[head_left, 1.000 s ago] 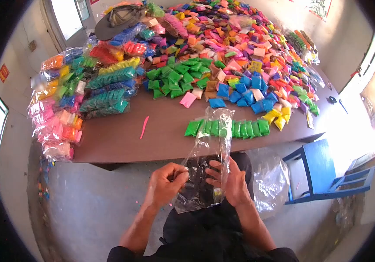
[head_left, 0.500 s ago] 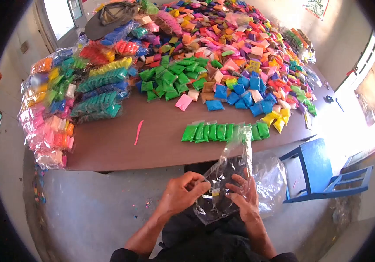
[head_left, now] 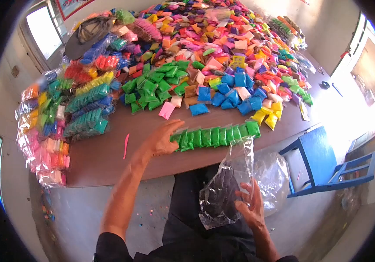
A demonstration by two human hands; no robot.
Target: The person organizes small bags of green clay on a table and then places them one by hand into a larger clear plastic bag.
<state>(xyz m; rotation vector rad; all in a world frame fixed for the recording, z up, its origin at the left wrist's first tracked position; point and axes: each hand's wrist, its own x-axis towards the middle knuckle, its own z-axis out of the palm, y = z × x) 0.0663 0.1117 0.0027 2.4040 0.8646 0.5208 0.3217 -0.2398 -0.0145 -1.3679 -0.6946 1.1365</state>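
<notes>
A row of green packets (head_left: 211,136) stands pressed side by side along the near part of the table. My left hand (head_left: 166,137) is at the row's left end, with thumb and fingers closed around the end packet. Over the table's front edge, my right hand (head_left: 250,203) holds a clear plastic bag (head_left: 222,192) by its side, fingers bent against the film. The bag hangs above my lap, and its upper end reaches up to the row. Nothing shows inside it.
Behind the row lie heaps of loose green packets (head_left: 150,87), blue packets (head_left: 226,94) and mixed colours. Bagged packets (head_left: 87,100) are stacked at the left. A pink strip (head_left: 126,146) lies on the table (head_left: 95,159). Another clear bag (head_left: 272,174) and a blue chair (head_left: 312,153) are at right.
My left hand has left the clear bag and reached forward and left to the end of the green row. My right hand still holds the bag. The view has shifted slightly.
</notes>
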